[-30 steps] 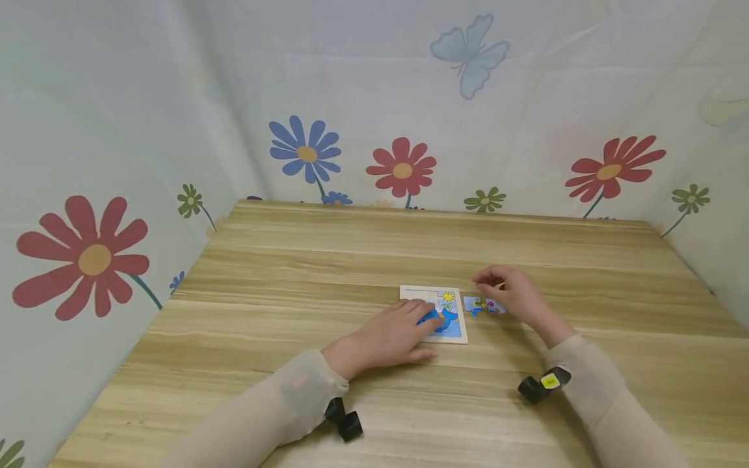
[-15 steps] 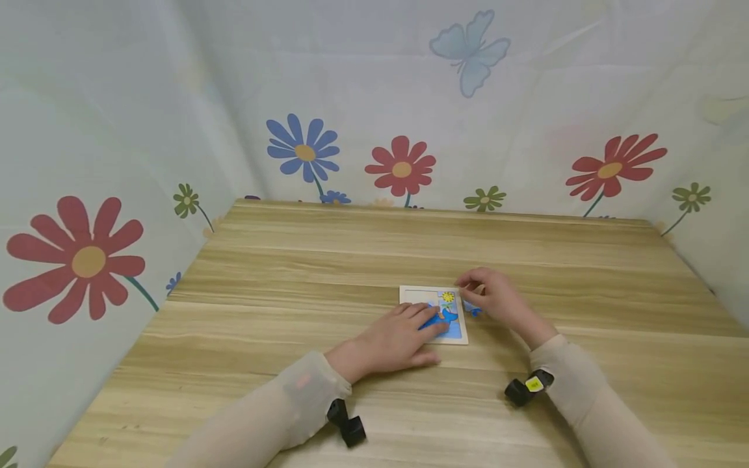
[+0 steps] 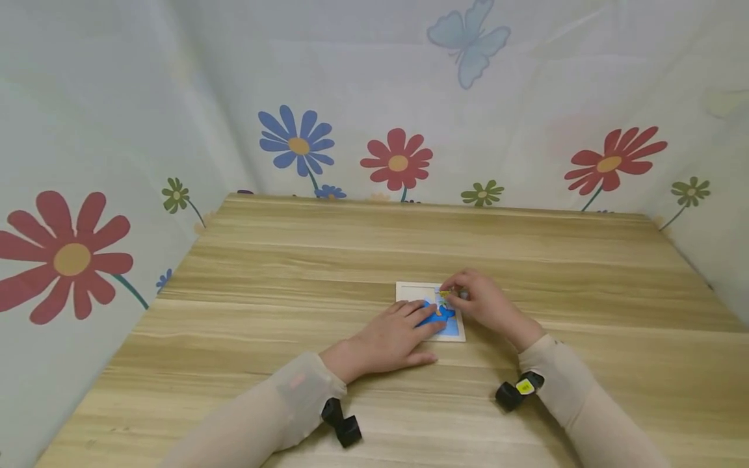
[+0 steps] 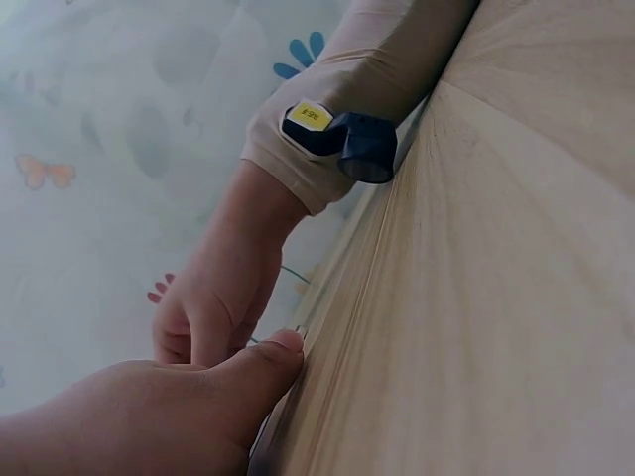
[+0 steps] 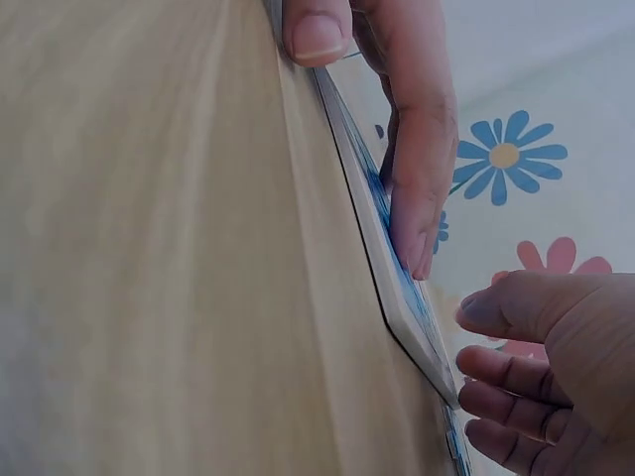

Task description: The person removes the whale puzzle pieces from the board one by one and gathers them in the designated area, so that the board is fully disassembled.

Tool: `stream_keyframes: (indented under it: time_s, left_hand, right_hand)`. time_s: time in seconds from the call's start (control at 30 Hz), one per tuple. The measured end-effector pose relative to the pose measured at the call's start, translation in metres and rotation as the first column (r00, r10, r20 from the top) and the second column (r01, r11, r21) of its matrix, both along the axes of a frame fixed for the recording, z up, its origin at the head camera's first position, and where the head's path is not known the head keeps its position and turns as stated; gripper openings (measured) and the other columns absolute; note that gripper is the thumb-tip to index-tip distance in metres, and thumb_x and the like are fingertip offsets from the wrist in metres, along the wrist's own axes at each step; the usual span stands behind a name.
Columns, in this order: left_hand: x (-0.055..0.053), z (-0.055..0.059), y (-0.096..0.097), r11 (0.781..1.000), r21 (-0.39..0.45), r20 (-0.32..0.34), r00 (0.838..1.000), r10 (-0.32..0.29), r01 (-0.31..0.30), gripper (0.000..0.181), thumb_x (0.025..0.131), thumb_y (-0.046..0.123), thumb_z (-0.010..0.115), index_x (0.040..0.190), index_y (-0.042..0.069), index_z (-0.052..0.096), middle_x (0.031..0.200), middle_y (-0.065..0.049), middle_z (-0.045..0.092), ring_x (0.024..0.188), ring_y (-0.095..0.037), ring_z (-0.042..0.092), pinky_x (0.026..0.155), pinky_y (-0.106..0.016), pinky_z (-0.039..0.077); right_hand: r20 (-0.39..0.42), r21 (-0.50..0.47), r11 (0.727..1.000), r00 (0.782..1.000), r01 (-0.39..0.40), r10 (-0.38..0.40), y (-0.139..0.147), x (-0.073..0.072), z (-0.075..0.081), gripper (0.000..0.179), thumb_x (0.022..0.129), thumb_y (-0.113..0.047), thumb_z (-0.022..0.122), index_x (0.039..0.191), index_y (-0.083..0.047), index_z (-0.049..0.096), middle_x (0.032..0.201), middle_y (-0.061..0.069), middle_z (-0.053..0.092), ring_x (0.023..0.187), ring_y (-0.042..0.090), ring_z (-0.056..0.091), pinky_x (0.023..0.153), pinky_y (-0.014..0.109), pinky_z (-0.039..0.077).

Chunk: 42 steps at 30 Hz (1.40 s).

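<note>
A small picture puzzle in a pale wooden frame [image 3: 415, 292] lies flat on the table, showing a blue animal shape and a yellow sun. My left hand [image 3: 386, 341] rests on it, with fingers spread over the blue picture and the thumb by the near edge. Over the puzzle's upper right corner is my right hand [image 3: 482, 302], thumb and index finger at the sun. In the right wrist view, the right hand's [image 5: 556, 367] thumb and fingers are apart, with no piece visible between them. A blue puzzle piece [image 5: 455, 448] lies beyond the frame's corner, mostly hidden.
The wood-grain table [image 3: 304, 260] extends around the puzzle. A white cloth backdrop [image 3: 351, 58] printed with flowers and a butterfly stands behind and beside it. Black wrist cameras are strapped at the left sleeve [image 3: 310, 390] and the right sleeve [image 3: 564, 383].
My right hand has moved left from above the loose pieces beside the frame to the puzzle's upper right corner, now covering those pieces. My left hand has stayed on the puzzle.
</note>
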<state>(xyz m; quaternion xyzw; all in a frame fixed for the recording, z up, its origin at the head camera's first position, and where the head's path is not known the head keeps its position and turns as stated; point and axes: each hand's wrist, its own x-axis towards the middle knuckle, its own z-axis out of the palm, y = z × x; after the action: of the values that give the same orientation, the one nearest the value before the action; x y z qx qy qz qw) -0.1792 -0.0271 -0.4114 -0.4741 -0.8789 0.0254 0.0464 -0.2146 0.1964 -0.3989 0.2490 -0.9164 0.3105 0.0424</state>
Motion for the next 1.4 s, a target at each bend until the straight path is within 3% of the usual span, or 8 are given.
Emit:
stream_keyframes:
  time_s: [0.37, 1.4]
  left_hand:
    - [-0.0002, 0.0018, 0.0004, 1.0, -0.006, 0.014, 1.0, 0.006, -0.006, 0.06, 0.097, 0.057, 0.041, 0.147, 0.025, 0.04, 0.153, -0.005, 0.039, 0.143, -0.024, 0.034, 0.115, -0.042, 0.032]
    - [-0.0007, 0.0024, 0.0012, 1.0, 0.006, 0.015, 1.0, 0.009, -0.009, 0.059, 0.096, 0.057, 0.042, 0.146, 0.026, 0.042, 0.151, -0.005, 0.042, 0.141, -0.024, 0.036, 0.115, -0.042, 0.033]
  right_hand:
    - [-0.058, 0.104, 0.994, 0.998, -0.02, 0.026, -0.0057, 0.0014, -0.0014, 0.011, 0.087, -0.008, 0.067, 0.097, -0.009, 0.071, 0.104, 0.012, 0.063, 0.101, 0.029, 0.058, 0.088, 0.047, 0.048]
    - [-0.062, 0.096, 0.995, 0.998, -0.014, 0.02, -0.005, 0.0012, -0.0011, 0.016, 0.086, -0.001, 0.063, 0.097, -0.01, 0.07, 0.108, 0.012, 0.063, 0.106, 0.032, 0.055, 0.091, 0.05, 0.045]
